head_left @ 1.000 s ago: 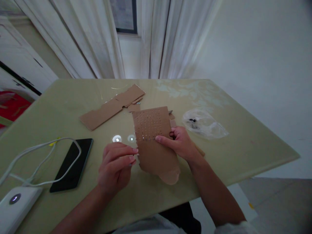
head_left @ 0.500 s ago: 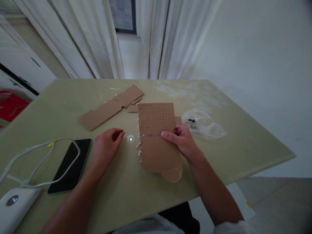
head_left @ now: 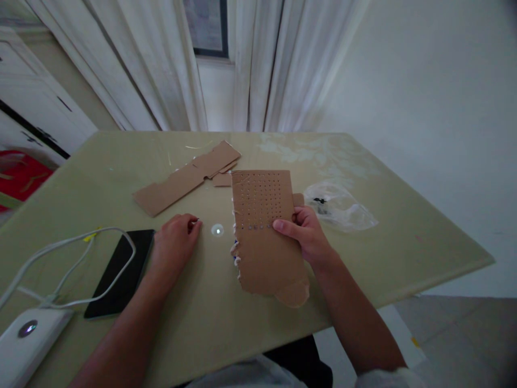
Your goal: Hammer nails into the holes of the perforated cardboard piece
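My right hand [head_left: 307,237] grips the right edge of a brown cardboard piece [head_left: 264,231] and holds it above the table; its upper half is punched with a grid of small holes and its left edge is torn. My left hand [head_left: 174,242] rests on the table left of the piece, fingers curled in a pinch on something too small to make out. A small shiny round thing [head_left: 217,230] lies on the table between the two hands.
On the olive table [head_left: 404,242] lie a long cardboard strip [head_left: 188,175], a crumpled clear plastic bag [head_left: 339,207], a black phone [head_left: 121,272], a white cable [head_left: 68,253] and a white device [head_left: 24,339]. White curtains hang behind the table.
My left hand left the cardboard's edge and went down left to the table, covering one of two shiny spots. My right hand raised and straightened the cardboard.
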The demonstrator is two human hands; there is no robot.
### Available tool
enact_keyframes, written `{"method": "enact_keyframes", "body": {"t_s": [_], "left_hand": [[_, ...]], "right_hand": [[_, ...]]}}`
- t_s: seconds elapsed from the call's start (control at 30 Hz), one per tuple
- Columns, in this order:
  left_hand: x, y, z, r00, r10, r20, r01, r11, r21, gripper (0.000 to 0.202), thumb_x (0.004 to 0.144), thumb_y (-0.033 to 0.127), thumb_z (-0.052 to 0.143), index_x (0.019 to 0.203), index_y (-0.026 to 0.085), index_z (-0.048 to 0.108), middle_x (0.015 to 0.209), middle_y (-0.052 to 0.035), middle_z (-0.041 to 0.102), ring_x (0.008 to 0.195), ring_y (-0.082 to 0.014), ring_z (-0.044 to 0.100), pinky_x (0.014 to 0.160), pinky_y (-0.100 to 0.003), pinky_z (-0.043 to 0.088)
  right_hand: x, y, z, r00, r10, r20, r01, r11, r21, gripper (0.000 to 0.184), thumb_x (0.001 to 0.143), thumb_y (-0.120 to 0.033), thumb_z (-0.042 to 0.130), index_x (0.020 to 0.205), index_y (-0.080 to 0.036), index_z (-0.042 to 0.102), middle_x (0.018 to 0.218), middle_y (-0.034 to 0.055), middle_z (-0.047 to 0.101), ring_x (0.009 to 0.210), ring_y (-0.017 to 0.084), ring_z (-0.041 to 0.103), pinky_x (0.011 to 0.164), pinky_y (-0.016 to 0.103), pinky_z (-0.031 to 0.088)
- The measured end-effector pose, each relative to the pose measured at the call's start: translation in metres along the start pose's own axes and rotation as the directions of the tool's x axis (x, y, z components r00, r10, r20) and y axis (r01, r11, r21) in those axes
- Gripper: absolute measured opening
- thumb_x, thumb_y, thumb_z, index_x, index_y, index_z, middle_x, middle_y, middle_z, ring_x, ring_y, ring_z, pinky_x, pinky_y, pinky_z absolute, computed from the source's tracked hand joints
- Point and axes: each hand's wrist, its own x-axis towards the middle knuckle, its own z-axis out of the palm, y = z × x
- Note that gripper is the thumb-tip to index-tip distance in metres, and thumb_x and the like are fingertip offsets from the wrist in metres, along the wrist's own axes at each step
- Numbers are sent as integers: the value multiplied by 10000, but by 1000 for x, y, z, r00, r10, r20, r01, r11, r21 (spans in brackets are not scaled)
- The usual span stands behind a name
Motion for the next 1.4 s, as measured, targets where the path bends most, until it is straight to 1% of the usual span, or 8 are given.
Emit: {"method": "enact_keyframes", "body": {"t_s": [0.4,0.73,0.8,0.9,1.1,1.17,1.27,1.4], "left_hand": [[0,2,-3,1000,-11,28,11,1000,11,328,1030,388,541,1090,184,791,1093,-151,808,988,-331,753,794,-396,513],[0,-5,4,995,53,-83,-56,998,-28,278,1008,370,591,1055,188,795,1020,-128,803,889,-303,738,750,-392,513],[-4,1,3,968,141,-207,-169,978,-125,256,1009,356,616,1067,185,797,1002,-108,790,850,-269,724,755,-381,530],[-17,18,0,867,294,-403,-438,834,-335,214,1022,377,681,1065,206,802,960,-60,767,811,-205,705,754,-332,567],[-56,46,6,718,448,-533,-686,582,-435,138,984,234,750,1119,229,782,1099,-67,783,938,-194,757,787,-303,625],[-63,48,10,726,452,-518,-685,547,-482,97,970,214,767,1065,228,775,1079,-66,780,922,-203,766,745,-305,630],[-65,48,13,771,411,-487,-633,582,-511,51,978,195,738,983,240,762,1043,-63,779,897,-218,767,715,-330,638],[-61,47,14,778,389,-493,-620,602,-504,38,968,209,753,937,231,749,1008,-60,772,889,-217,755,738,-339,637]], "right_hand": [[0,-2,1,1000,1,6,-1,1000,1,386,697,-466,1025,915,-194,860,953,101,883,713,214,815,650,306,665],[-1,0,2,1000,-4,5,4,1000,-20,404,711,-482,1013,948,-194,857,939,97,878,753,234,823,678,335,678],[-1,-1,2,1000,-5,9,5,1000,-16,390,715,-471,1013,944,-196,859,917,90,875,738,224,819,673,322,673],[-2,-2,4,1000,-3,0,3,1000,-10,398,697,-474,1023,932,-196,861,925,93,878,727,220,817,668,318,672],[-7,-5,6,995,51,86,-48,998,-39,435,687,-471,1031,977,-191,868,995,103,883,778,233,832,710,338,685],[-9,-6,7,991,66,117,-60,997,-53,433,690,-460,1032,988,-192,869,997,100,884,778,229,832,709,333,683],[-10,-8,8,989,87,123,-78,994,-75,406,684,-448,1037,943,-184,869,935,92,879,733,218,821,657,304,664],[-9,-8,8,990,87,111,-81,995,-54,400,683,-427,1040,953,-183,874,932,87,882,739,212,827,670,291,664]]}}
